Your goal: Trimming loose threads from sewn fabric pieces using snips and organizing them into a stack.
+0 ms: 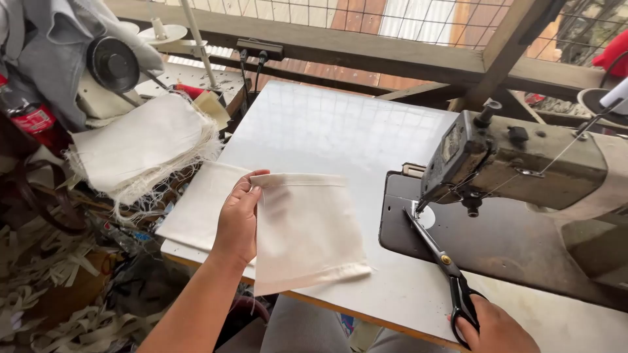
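We see the left hand pinching a square piece of off-white cloth by its left edge, thumb on top near the upper corner, fingers wrapped under; the cloth is held just above the front part of the white table, its lower hem thick and folded, its lower edge hanging past the table's front edge. The right hand grips black scissors through the handle loops at the bottom right; blades look nearly closed, tips pointing up toward the needle area of the sewing machine, resting on or just over the machine's dark bed plate; we cannot tell if the tips touch anything. Cloth and scissors are apart, bare table between them. Under and left of the held cloth lies another flat white piece, touching the table's left edge. Farther left, off the table, a stack of similar frayed cloth pieces sits with loose threads hanging down. Behind that stack is a grey cloth bundle and a dark round wheel, and a red-labelled bottle at the far left. Pale fabric scraps litter the floor at lower left. Wooden beams and wire mesh run across the top, behind the table.
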